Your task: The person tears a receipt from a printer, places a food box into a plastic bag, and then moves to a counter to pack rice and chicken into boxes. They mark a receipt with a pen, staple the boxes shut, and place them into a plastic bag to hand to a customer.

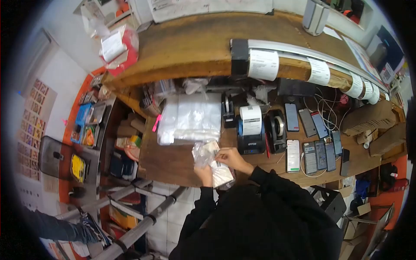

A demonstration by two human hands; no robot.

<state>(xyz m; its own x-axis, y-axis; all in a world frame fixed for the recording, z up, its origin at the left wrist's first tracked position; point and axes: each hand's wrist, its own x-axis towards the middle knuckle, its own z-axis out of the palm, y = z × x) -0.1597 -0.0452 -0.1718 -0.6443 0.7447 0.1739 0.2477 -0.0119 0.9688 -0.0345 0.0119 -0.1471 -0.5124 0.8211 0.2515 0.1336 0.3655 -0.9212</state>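
Note:
My left hand [204, 173] is closed around a crumpled clear plastic bag [201, 152] near the front edge of the wooden desk. Beside and partly behind it lies a pale, flat packet [222, 175] with some print on it, at the desk's edge. My right hand [233, 159] reaches in from the right with its fingertips pinched together over the bag and packet. What those fingertips hold is too small to make out. Just beyond both hands rests a stack of clear plastic sleeves [189, 115].
Right of the sleeves stand a black label printer [251, 141] and a tape dispenser [277, 130]. Several phones, among them a white one [293, 156], lie farther right with white cables. A raised shelf [186, 47] with hanging receipts spans the back. Metal rails [149, 219] stand at lower left.

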